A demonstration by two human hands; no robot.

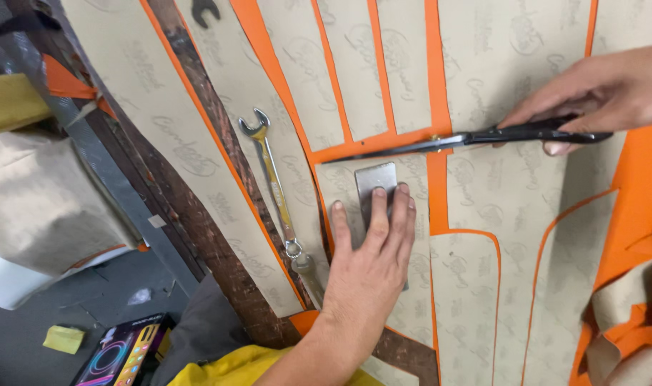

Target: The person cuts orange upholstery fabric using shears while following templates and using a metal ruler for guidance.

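— What is your left hand doing?

— My left hand (372,239) is lying flat, fingers together, pressing on a small grey metal plate (376,179) that is sitting on one of the beige paper pattern pieces (383,214). Nothing is clamped in that grip; the palm is just bearing down.

— And the right?

— My right hand (597,93) is coming in from the upper right, its grip closed around the black handles of the long scissors (469,139). The blades are lying nearly together and pointing left, with the tip resting just above the plate, along the orange strip between pattern pieces.

— Where is all this lying?

— The beige pieces are spread over an orange sheet (644,179) on the bench (211,236), whose worn brown wood is showing at the left. The orange is peeking out as narrow lines between the cut shapes.

— Anything else close by?

— A combination wrench (272,179) is lying just left of my left hand, on a beige strip, apart from the plate. Down at the lower left a colourful box (122,354) is sitting on the floor.
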